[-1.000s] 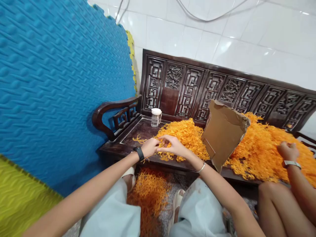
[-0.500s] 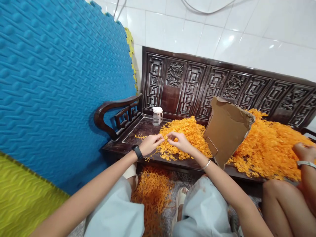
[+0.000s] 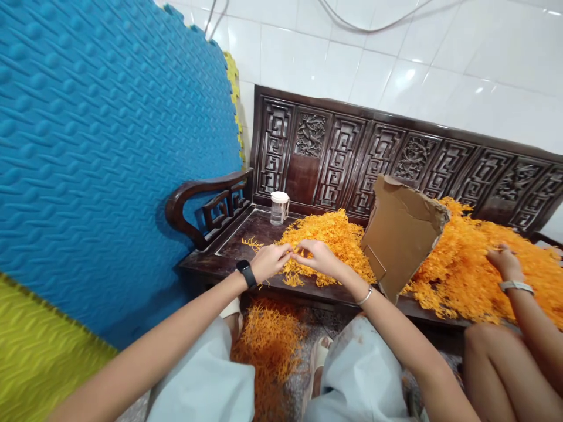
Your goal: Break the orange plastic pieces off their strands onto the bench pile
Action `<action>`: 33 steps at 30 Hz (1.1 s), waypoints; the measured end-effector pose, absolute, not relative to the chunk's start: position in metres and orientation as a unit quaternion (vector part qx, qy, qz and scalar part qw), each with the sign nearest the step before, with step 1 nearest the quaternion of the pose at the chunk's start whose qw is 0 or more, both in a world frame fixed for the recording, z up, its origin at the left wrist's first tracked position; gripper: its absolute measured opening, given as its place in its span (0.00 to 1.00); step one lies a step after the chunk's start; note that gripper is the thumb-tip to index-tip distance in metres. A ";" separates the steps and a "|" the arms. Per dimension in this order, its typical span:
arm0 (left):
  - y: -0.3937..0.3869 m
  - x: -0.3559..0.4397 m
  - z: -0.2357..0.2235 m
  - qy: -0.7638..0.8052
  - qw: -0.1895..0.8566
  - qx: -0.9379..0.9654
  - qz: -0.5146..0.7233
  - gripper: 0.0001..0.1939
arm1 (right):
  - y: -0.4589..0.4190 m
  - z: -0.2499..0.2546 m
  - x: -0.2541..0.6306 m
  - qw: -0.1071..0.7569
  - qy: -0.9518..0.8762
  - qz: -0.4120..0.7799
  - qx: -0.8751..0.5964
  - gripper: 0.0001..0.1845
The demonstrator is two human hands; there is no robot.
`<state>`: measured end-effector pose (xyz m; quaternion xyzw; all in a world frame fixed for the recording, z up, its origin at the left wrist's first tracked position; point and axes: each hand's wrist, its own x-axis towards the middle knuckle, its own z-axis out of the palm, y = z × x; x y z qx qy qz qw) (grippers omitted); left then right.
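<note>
My left hand (image 3: 269, 262), wearing a black watch, is closed in a pinch. Thin orange branched plastic stems (image 3: 251, 242) stick out past it on the far side and below, apparently from its grip. My right hand (image 3: 317, 256), with a silver bangle on the wrist, has thumb and forefinger pinched against the left fingertips; whatever lies between them is too small to make out. Just behind both hands, a heap of small orange plastic pieces (image 3: 341, 234) covers part of the dark wooden bench seat (image 3: 240, 240).
A lidded clear bottle (image 3: 278, 210) stands at the bench's left end. Upright cardboard (image 3: 402, 231) divides my heap from a larger orange pile (image 3: 475, 264), where another person's hand (image 3: 505, 261) reaches in. Orange branched stems (image 3: 272, 340) lie on the floor between my feet. Blue foam matting (image 3: 109, 146) stands left.
My fingertips have come together, the right hand shifting slightly left and down. The lower stem shows less beneath my left hand. The other person's hand has moved left over the larger pile.
</note>
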<state>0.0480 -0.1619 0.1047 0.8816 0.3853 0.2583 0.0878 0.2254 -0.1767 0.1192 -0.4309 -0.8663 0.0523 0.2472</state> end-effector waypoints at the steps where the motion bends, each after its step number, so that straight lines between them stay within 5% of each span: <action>1: -0.163 0.048 0.105 0.386 0.084 0.883 0.252 0.11 | -0.176 0.119 0.227 0.238 -0.874 0.055 -0.421 0.09; 15: -0.169 0.066 0.110 0.473 0.016 0.857 0.203 0.11 | -0.177 0.115 0.199 0.189 -0.815 -0.118 -0.535 0.11; 24: -0.173 0.054 0.118 0.482 0.048 0.830 0.276 0.11 | -0.150 0.138 0.269 0.317 -0.680 -0.188 -0.634 0.13; 29: -0.165 0.032 0.118 0.440 0.115 0.823 0.341 0.11 | -0.164 0.139 0.295 0.472 -0.670 -0.157 -0.551 0.11; 33: -0.152 0.021 0.114 0.429 0.151 0.812 0.365 0.12 | -0.172 0.134 0.285 0.470 -0.713 -0.105 -0.510 0.09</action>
